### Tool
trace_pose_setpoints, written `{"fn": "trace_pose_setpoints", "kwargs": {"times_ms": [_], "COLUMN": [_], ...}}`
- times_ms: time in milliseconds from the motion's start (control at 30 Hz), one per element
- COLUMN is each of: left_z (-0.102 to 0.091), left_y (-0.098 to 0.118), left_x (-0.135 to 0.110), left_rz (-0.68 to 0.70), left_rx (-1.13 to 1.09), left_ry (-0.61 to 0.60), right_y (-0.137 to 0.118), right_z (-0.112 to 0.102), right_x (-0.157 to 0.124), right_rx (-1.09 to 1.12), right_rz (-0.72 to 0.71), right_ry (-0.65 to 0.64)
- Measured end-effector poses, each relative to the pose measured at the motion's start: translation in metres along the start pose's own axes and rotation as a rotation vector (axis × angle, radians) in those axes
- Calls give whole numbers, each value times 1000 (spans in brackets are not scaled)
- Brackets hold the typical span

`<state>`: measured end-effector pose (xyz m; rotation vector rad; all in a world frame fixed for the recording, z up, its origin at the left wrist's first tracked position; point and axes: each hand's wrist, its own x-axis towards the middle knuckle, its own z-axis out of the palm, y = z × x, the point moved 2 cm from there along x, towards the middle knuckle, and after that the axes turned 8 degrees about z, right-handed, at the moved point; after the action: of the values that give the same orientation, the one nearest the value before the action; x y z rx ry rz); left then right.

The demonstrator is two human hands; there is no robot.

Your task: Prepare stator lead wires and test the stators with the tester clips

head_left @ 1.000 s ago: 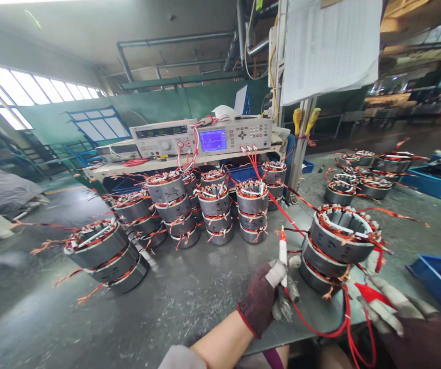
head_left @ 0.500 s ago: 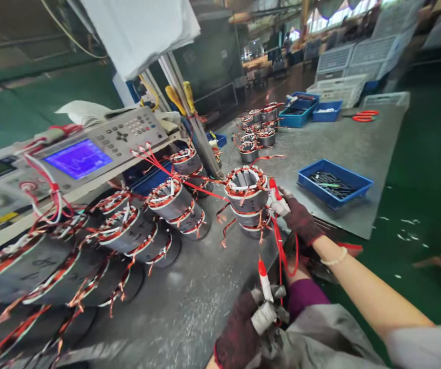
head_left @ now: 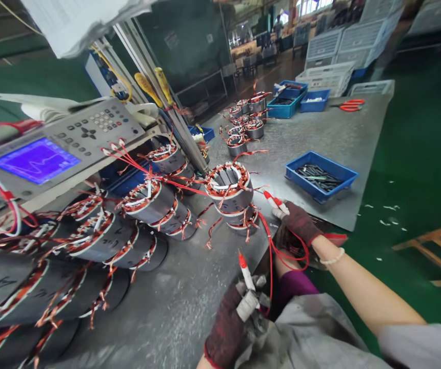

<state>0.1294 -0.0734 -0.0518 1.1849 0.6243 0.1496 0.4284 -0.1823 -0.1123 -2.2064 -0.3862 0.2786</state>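
Even light, fisheye-bent edges

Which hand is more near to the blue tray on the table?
The left hand is nearer, close below the blue tray; the right hand is farther away, lower in the view.

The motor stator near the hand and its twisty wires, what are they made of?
The motor stator looks like dull grey steel, by its soft metal sheen. Its twisted leads look like copper, from the orange-brown shine, though a coating may cover them.
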Motion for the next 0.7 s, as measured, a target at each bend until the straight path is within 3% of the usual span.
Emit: {"fn": "trace_pose_setpoints", "kwargs": {"times_ms": [100,200,367,533,700], "left_z": [2,-1,-5,0,5], "left_y": [-1,-5,-13,-17,-24], "left_x": [3,6,15,22,20], "left_rz": [29,91,135,135,118], "left_rx": [11,33,-26,-70,-63], "left_ry": [-30,33,100,97,39], "right_y": [-8,-5,14,10,4], "right_z": [-1,-4,-10,1,14], "right_x": [4,-9,-40,-40,-30], "right_rx": [9,2,-181,-320,-244], "right_rz": [-25,-79,-217,-232,-188], "right_ry": [-25,-55,84,-48,-103]}}
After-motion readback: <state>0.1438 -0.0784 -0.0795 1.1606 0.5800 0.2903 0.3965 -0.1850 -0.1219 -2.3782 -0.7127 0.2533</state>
